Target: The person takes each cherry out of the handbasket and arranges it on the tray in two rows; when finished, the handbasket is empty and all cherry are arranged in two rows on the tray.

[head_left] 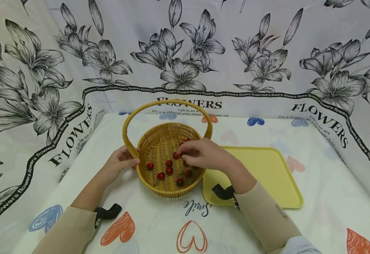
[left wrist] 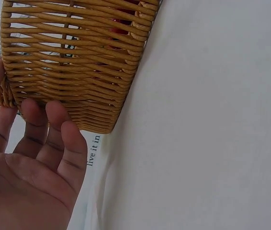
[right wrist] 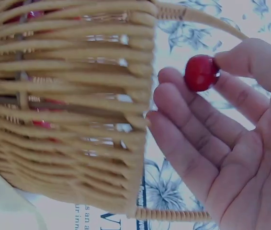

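Fingers [right wrist: 183, 108] of my right hand [head_left: 205, 153] pinch one red cherry [right wrist: 201, 73] against the thumb, the others loosely extended, over the right side of the wicker basket [head_left: 169, 193]. It looks light, firm, slippery: best held gently round its middle. My left hand [head_left: 121, 160] grips the basket's left rim.

My round, golden-brown wicker basket [head_left: 169, 193] sits upright, arched handle [head_left: 172, 102] raised, my left hand [head_left: 119, 163] gripping its side. In my right hand [head_left: 208, 153] I pinch one glossy red cherry [right wrist: 201, 73] over the opening; other cherries [head_left: 169, 171] lie scattered on the woven bottom.
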Action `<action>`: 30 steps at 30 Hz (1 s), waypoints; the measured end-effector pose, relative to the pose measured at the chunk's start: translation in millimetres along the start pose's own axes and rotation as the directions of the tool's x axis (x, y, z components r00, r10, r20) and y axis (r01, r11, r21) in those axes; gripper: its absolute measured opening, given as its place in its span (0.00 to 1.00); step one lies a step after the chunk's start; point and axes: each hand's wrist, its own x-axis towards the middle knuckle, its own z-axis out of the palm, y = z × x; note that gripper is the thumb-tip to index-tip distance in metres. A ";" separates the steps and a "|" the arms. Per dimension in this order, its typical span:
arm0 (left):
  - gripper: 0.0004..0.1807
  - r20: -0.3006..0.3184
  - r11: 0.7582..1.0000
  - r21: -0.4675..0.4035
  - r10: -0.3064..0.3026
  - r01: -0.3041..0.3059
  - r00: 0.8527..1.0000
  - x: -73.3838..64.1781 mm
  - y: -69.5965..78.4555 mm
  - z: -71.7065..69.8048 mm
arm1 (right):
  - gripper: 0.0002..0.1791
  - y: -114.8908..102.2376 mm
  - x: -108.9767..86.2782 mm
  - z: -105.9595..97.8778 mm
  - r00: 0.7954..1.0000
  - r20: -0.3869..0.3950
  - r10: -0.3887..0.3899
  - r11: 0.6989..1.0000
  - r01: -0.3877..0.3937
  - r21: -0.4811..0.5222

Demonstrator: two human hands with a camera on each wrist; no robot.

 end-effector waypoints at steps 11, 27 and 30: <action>0.23 0.006 1.000 0.006 0.006 -0.006 1.000 -0.4 -0.1 0.4 | 0.14 0.3 -10.7 -13.4 1.000 0.013 -0.005 0.964 0.001 0.265; 0.23 -0.001 1.000 -0.003 0.002 -0.002 1.000 -0.6 1.2 1.1 | 0.17 7.2 -41.6 -60.3 0.994 0.090 0.059 0.901 -0.091 0.424; 0.23 -0.002 1.000 -0.004 0.001 -0.001 1.000 -0.5 0.9 1.3 | 0.15 12.8 -50.1 -71.3 0.993 0.088 0.077 0.888 -0.108 0.447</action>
